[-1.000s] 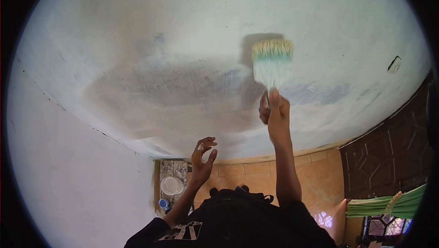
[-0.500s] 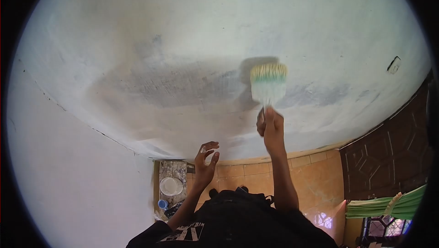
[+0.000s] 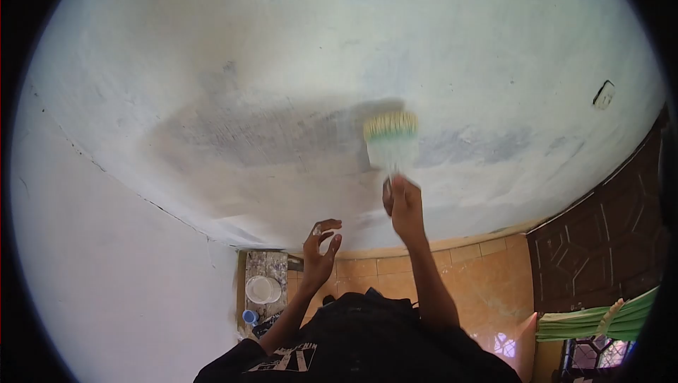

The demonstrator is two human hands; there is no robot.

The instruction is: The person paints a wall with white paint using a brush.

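Note:
My right hand (image 3: 405,203) is wrapped round the handle of a wide paintbrush (image 3: 392,144), its yellow and green bristles pointing up at the wall (image 3: 296,44). The bristle end overlaps the wall's middle, beside a darker grey band that shows through the whitish paint. Lower and to the left, my left hand (image 3: 321,247) hangs in front of the wall with its fingers curved and apart, holding nothing. A whitish smear marks one of its fingers.
A paint-spattered wooden bench (image 3: 275,263) at lower left carries a white tub (image 3: 263,290); a blue cup (image 3: 250,317) is near it. On the right are a wall switch (image 3: 604,95), a dark carved door (image 3: 600,227) and a green curtain (image 3: 600,324). Orange tiles (image 3: 466,277) cover the floor.
My right hand and the paintbrush have moved left and slightly down across the wall. My left hand stays nearly in place.

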